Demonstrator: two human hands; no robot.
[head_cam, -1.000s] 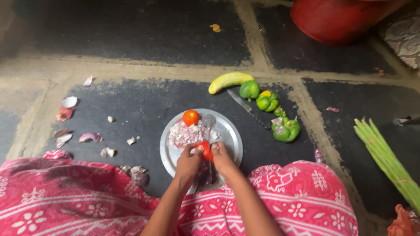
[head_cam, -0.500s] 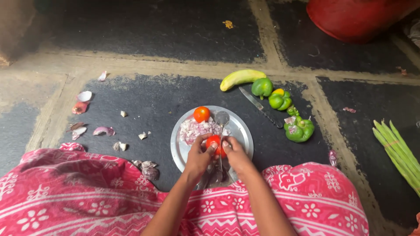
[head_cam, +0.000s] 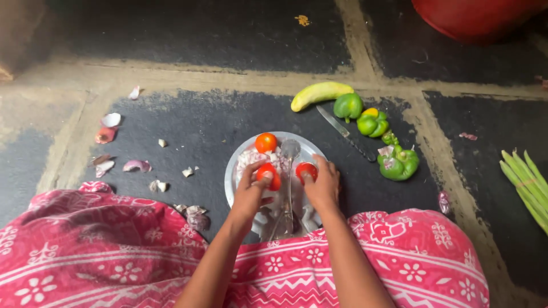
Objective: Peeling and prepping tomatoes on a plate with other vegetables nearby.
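At the far left of the stone floor (head_cam: 188,122) I saw onion skins (head_cam: 107,126) scattered, more of them near my pink patterned cloth (head_cam: 85,251). Moving right, my left hand (head_cam: 251,194) was pinched around a tomato half (head_cam: 268,175) over the steel plate (head_cam: 235,171). Beside it, an upright cutting blade (head_cam: 289,171) rose from the plate's middle, and chopped onion (head_cam: 251,157) lay heaped at the plate's far left with a whole tomato (head_cam: 266,142) just beyond. My right hand (head_cam: 322,185) was closed on the other tomato half (head_cam: 306,170), the two hands apart on either side of the blade. By my judgement the onion was done, one tomato was split but not chopped, and one remained untouched. Further right lay a knife (head_cam: 345,133), a yellowish-green long vegetable (head_cam: 321,93), green peppers (head_cam: 374,128), one already opened, and green stalks (head_cam: 525,182).
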